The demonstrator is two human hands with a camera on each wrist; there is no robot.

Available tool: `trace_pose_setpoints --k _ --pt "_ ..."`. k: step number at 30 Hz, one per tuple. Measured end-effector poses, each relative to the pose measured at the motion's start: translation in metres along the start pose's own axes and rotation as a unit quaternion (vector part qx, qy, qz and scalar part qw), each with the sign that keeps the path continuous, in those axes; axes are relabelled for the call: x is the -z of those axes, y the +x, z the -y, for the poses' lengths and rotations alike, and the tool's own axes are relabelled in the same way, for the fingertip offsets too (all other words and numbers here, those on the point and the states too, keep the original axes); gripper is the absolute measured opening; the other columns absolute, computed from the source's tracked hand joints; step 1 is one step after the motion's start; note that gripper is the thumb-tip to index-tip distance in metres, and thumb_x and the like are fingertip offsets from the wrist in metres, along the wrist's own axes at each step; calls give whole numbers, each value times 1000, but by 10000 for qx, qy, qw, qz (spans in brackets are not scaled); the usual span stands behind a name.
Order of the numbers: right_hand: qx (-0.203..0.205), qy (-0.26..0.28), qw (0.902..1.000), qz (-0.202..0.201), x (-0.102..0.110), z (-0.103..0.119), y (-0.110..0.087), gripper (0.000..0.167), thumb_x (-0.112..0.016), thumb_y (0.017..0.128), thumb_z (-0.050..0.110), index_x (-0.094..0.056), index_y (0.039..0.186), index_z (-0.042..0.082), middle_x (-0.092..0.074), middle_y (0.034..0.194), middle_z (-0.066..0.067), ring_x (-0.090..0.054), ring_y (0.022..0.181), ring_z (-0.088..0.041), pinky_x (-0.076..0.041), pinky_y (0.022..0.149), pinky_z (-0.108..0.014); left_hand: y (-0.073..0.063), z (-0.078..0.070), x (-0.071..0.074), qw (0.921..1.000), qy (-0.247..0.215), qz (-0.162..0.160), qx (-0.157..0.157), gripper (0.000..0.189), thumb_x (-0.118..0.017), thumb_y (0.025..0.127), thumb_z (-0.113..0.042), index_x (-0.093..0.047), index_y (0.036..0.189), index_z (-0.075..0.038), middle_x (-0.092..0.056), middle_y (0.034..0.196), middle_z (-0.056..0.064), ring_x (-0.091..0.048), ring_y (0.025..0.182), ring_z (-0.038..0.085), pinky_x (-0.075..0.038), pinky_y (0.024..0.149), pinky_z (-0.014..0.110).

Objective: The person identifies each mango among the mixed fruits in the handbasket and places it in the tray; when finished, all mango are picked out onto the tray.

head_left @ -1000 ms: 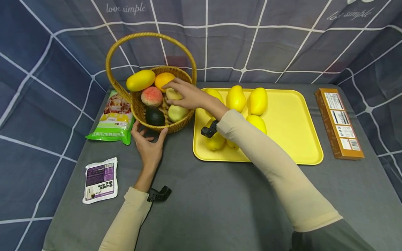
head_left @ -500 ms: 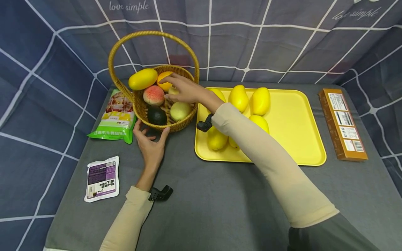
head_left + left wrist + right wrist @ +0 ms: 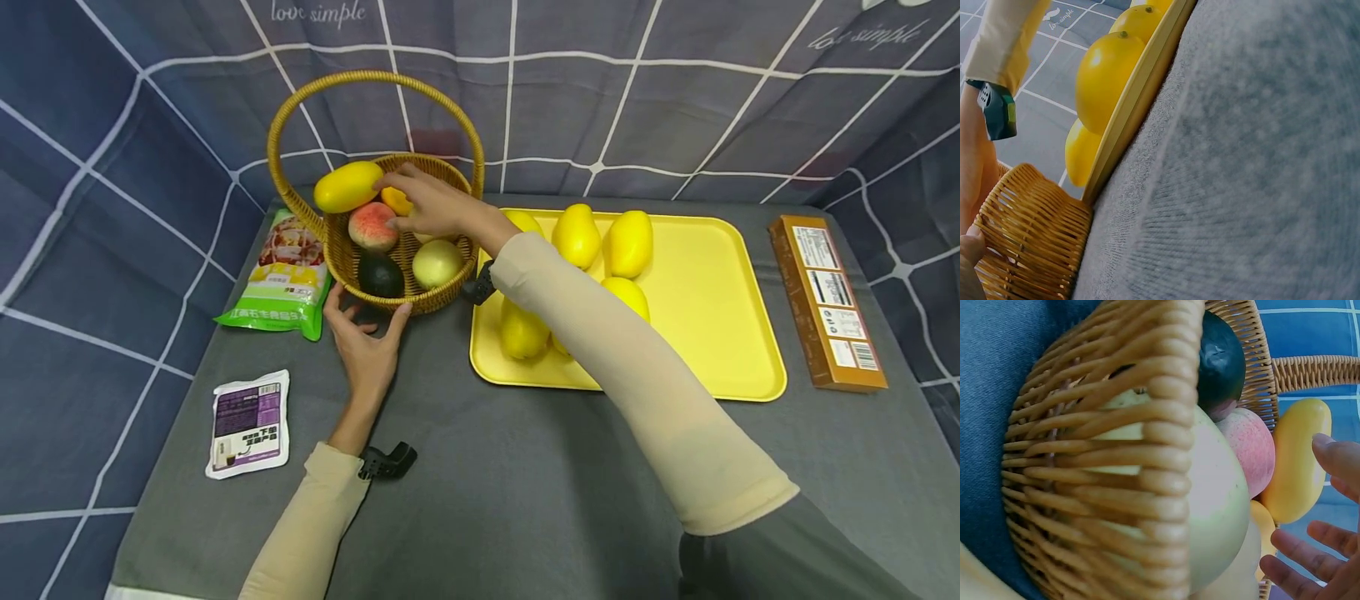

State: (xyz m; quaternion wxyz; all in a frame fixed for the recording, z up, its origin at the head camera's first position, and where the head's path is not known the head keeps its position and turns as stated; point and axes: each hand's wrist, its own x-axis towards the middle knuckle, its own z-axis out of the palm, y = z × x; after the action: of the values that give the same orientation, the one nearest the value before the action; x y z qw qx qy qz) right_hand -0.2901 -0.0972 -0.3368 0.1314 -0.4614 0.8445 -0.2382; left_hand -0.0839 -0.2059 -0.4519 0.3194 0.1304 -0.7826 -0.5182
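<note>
A wicker basket [image 3: 433,302] with a tall arched handle stands at the back left, holding fruit. At its front, my left hand [image 3: 365,354] grips the wall with thumb and fingers spread apart; its thumb [image 3: 970,247] touches the weave in the left wrist view. My right hand [image 3: 429,204] is over the basket, fingers apart, nothing in its grasp. Nearest its thumb in the right wrist view is a long yellow mango [image 3: 1300,464]. Beneath the hand sits an orange [image 3: 397,200], partly covered. A peach [image 3: 372,227], a dark avocado [image 3: 380,275] and a pale green round fruit [image 3: 437,264] lie nearer the front.
A yellow tray [image 3: 705,308] right of the basket bears several yellow fruits [image 3: 628,243], some behind the right sleeve. An orange-brown box [image 3: 828,304] lies farther right. A green food bag [image 3: 281,283] lies beside the basket, a white-purple pouch [image 3: 248,425] in front of it.
My right hand has moved left and back from the pale fruits toward the orange and mango, uncovering the front pale fruit. My left hand keeps its place on the basket; the view shifts slightly.
</note>
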Motion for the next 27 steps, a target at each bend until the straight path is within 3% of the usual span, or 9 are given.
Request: trace_pose_setpoints --k 10,19,23,27 --pt "147 -207 9997 48 2 7 17 59 -61 97 35 -39 149 16 -33 152 -8 -40 137 -20 -34 111 -28 -1 -2 1 10000 -16 14 37 89 -81 81 -31 -28 148 -8 -36 148 12 -50 119 25 -45 79 35" --pt "236 -252 9993 157 11 23 34 62 -60 97 34 -34 152 21 -26 155 -7 -40 137 -18 -35 111 -27 1 0 2 10000 -17 -64 13 88 -82 81 -27 -28 148 -8 -35 148 11 -50 120 24 -45 79 38" --pt "164 -282 9987 391 9 25 40 65 -58 97 36 -28 154 27 -11 164 -3 -31 145 -18 -31 115 -30 0 -1 1 10000 -9 -46 14 88 -82 81 -21 -27 148 -6 -35 148 16 -50 120 28 -44 79 42" --pt "222 -261 9980 530 6 24 44 68 -58 98 35 -23 156 28 -5 166 -1 -20 150 -18 -23 120 -33 -1 -15 0 10000 -71 -22 6 86 -81 81 -14 -27 147 0 -33 146 23 -48 120 37 -43 79 49"
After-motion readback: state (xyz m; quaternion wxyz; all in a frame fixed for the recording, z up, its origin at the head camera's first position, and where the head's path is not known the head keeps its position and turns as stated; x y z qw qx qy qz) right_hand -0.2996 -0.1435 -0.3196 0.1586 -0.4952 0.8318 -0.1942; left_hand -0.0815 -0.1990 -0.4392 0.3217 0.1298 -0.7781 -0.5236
